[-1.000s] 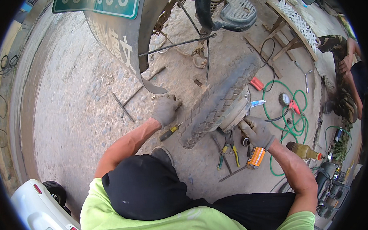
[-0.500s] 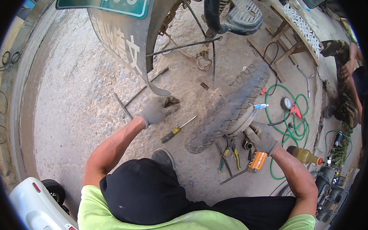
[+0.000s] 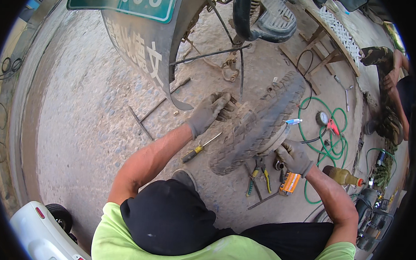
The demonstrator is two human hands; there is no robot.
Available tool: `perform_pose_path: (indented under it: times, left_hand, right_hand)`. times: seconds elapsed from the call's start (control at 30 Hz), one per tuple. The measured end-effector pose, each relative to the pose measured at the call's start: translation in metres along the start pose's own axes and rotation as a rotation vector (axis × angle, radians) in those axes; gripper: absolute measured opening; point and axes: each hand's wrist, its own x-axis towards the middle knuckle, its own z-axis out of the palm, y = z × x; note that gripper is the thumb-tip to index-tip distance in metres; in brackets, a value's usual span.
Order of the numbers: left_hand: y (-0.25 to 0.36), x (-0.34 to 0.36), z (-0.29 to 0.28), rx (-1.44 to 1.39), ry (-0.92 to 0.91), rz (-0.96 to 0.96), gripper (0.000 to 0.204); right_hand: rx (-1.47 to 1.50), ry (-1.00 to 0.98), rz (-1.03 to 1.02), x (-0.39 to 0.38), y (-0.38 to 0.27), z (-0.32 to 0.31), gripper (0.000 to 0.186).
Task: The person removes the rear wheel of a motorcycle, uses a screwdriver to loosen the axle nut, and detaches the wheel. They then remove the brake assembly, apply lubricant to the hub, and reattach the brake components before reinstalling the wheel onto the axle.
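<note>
A dusty wheel with a knobby tyre [image 3: 259, 127] stands tilted on the ground in front of me. My right hand [image 3: 294, 157], in a grey glove, grips the pale rim [image 3: 275, 141] on its near right side, fingertips partly hidden. My gloved left hand [image 3: 213, 112] hovers left of the tyre, its fingers apart and slightly curled, with no object visible in it. Just below that hand lies a screwdriver [image 3: 194, 153] with a yellow and black handle. Pliers [image 3: 260, 173] and an orange box [image 3: 290, 183] lie beneath the wheel's right side.
A motorbike's mudguard [image 3: 144, 48] and footrest [image 3: 274, 21] hang overhead. A cross-shaped wrench [image 3: 148, 114] lies left. Rightward are a green hose [image 3: 305, 129] with a gauge [image 3: 322, 118], a bottle [image 3: 343, 175], a wooden stool [image 3: 335, 40] and a seated person [image 3: 390, 91].
My left hand has moved right and slightly forward, from beside the mudguard's tip to close by the tyre. The right hand keeps its grip on the rim.
</note>
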Motion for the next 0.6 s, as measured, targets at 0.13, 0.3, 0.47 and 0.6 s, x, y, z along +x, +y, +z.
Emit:
perform_pose_path:
  times: [0.13, 0.3, 0.47, 0.6]
  left_hand:
    - [0.003, 0.017, 0.003, -0.056, -0.023, -0.015, 0.044]
    - [-0.008, 0.023, 0.002, -0.186, -0.007, -0.058, 0.036]
    - [-0.002, 0.018, 0.008, -0.297, -0.03, -0.092, 0.034]
    - [-0.007, 0.02, 0.007, -0.306, -0.02, -0.064, 0.037]
  right_hand:
    - [0.019, 0.013, -0.019, 0.002, -0.002, 0.003, 0.033]
    - [0.151, -0.005, 0.041, -0.001, 0.002, 0.006, 0.036]
    - [0.342, -0.044, 0.186, -0.004, -0.002, 0.011, 0.04]
    - [0.43, 0.019, 0.159, -0.002, -0.007, 0.019, 0.041]
